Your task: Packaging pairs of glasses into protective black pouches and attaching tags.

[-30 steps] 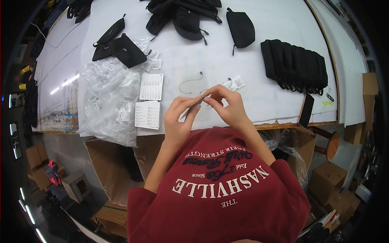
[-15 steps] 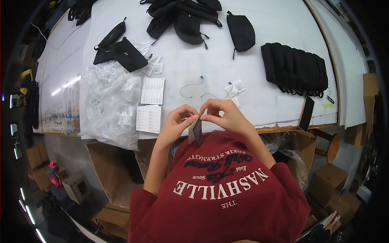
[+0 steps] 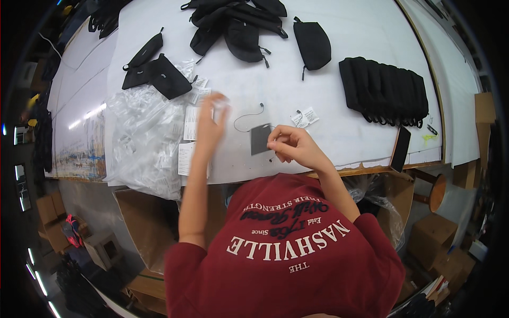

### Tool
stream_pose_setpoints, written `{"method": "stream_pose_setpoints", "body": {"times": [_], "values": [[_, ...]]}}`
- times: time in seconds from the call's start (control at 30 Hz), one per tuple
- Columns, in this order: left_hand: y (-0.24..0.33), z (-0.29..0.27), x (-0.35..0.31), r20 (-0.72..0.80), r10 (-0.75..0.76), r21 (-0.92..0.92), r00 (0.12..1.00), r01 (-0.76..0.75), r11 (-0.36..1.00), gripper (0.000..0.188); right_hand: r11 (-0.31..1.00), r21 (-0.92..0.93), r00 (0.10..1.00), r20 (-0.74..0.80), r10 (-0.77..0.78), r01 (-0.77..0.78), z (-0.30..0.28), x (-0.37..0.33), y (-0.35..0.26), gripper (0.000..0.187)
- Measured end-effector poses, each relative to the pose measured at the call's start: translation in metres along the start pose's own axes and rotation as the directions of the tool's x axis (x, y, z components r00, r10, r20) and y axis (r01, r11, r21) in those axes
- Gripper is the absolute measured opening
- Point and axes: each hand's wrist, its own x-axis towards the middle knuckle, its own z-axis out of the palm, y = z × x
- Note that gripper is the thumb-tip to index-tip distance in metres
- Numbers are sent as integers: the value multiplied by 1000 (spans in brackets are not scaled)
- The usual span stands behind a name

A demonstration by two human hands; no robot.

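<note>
My right hand (image 3: 297,146) is closed in a pinch at the right edge of a small dark grey card tag (image 3: 259,139), which is over the white table near its front edge. My left hand (image 3: 211,127) is raised over the printed white cards (image 3: 191,124), just below some small white labels (image 3: 200,91). Its fingers are smeared by motion, so whether they hold anything does not show. Between the hands and beyond the tag lies a thin dark cord loop (image 3: 248,127) with a small black end. Another white label (image 3: 306,116) with a cord end rests beyond my right hand.
Clear plastic bags (image 3: 143,138) are heaped at the left, with black zip pouches (image 3: 167,77) behind them. More black pouches (image 3: 244,40) pile up at the far middle. A row of black pouches (image 3: 384,87) and a dark flat block (image 3: 401,148) are on the right.
My left hand has come off the grey tag and moved left and away from me. The tag has gone from upright before my chest to over the table, by my right hand.
</note>
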Motion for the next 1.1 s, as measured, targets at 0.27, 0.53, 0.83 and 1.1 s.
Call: {"method": "stream_pose_setpoints", "body": {"times": [0.27,0.53,0.83,1.1], "values": [[-98,-79,60,-140,162,795,977,14,606,35,997,67,977,-212,-15,29,-16,-16,5,11],[-2,-67,73,-10,-313,-279,950,298,913,22,996,57,932,-360,-40,65,-42,-33,8,12],[45,24,-51,461,163,78,872,-223,972,35,999,-36,908,-419,1,-18,-37,-35,3,13],[65,23,-80,96,118,274,988,-141,951,23,867,-497,945,-299,-130,-38,0,-13,11,14]]}}
